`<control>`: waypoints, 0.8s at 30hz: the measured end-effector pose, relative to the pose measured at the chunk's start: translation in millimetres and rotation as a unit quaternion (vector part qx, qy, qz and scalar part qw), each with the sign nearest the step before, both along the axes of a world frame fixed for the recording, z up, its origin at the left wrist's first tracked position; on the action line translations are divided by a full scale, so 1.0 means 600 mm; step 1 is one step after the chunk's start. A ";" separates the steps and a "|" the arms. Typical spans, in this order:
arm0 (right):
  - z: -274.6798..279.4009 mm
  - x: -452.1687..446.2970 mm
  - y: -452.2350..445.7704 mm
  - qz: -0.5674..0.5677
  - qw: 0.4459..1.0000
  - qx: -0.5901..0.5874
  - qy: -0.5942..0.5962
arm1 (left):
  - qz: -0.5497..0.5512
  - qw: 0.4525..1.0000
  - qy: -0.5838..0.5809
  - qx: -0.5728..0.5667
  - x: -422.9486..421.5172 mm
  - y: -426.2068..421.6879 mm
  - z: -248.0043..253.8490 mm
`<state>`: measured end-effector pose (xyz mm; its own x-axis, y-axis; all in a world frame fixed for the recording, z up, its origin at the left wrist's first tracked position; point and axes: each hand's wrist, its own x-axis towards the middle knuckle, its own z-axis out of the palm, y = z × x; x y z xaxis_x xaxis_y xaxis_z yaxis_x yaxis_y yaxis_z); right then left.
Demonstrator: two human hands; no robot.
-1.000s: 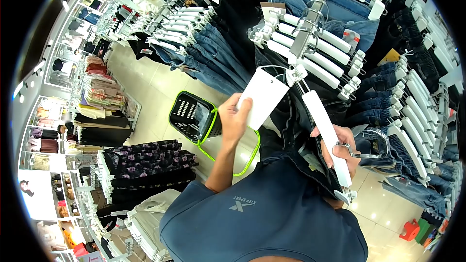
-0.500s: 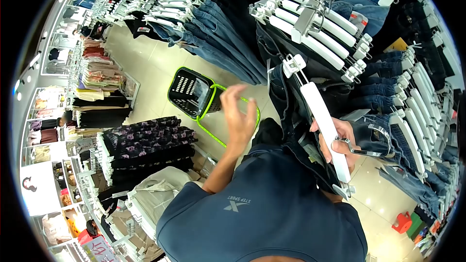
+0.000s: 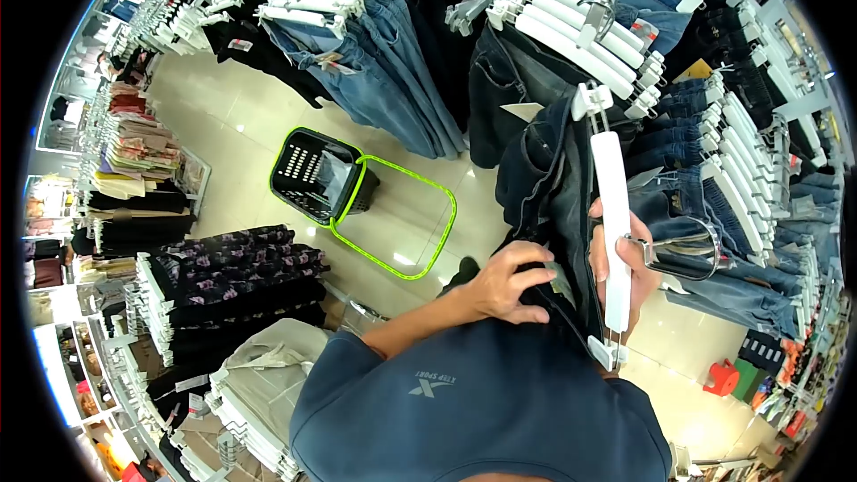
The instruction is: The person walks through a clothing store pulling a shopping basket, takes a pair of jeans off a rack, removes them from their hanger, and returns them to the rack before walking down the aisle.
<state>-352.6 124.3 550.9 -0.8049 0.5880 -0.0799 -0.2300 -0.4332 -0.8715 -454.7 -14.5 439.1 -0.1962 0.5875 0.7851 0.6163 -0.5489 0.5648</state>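
R hand (image 3: 637,278) – clenched around white clip hanger (image 3: 611,214), near its middle; metal hook (image 3: 717,254) points to R side. Hanger is approx. upright in view, clips at both ends. Dark jeans (image 3: 540,165) hang from it, in front of blue shirt (image 3: 464,415), toward the torso's R side. L hand (image 3: 511,286) at jeans' upper edge, fingers bent and spread; can't tell if it grips the fabric.

Surroundings: blk basket (image 3: 295,201) on floor (image 3: 393,228), L of the jeans, w/ green loop handle (image 3: 453,214) extended to R. Lt. blue jeans (image 3: 384,71) on hangers beyond basket; floral garments (image 3: 241,268) nearer, L side. Denim (image 3: 674,201) on rack just beside R hand. Red item (image 3: 721,378) on floor, far R.
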 end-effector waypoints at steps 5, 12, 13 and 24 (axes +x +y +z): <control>-0.002 -0.001 -0.076 -0.109 0.993 0.018 0.037 | 0.004 0.998 -0.028 0.047 0.044 -0.058 0.000; -0.009 -0.074 -0.150 -0.189 0.973 -0.019 0.132 | 0.061 0.997 -0.054 0.013 0.026 -0.152 -0.004; -0.005 -0.083 -0.161 -0.215 0.971 0.004 0.105 | 0.119 0.990 -0.075 -0.009 0.026 -0.161 -0.002; 0.016 -0.078 -0.192 -0.163 0.962 0.181 0.121 | 0.294 0.892 -0.327 -0.104 -0.099 -0.157 0.013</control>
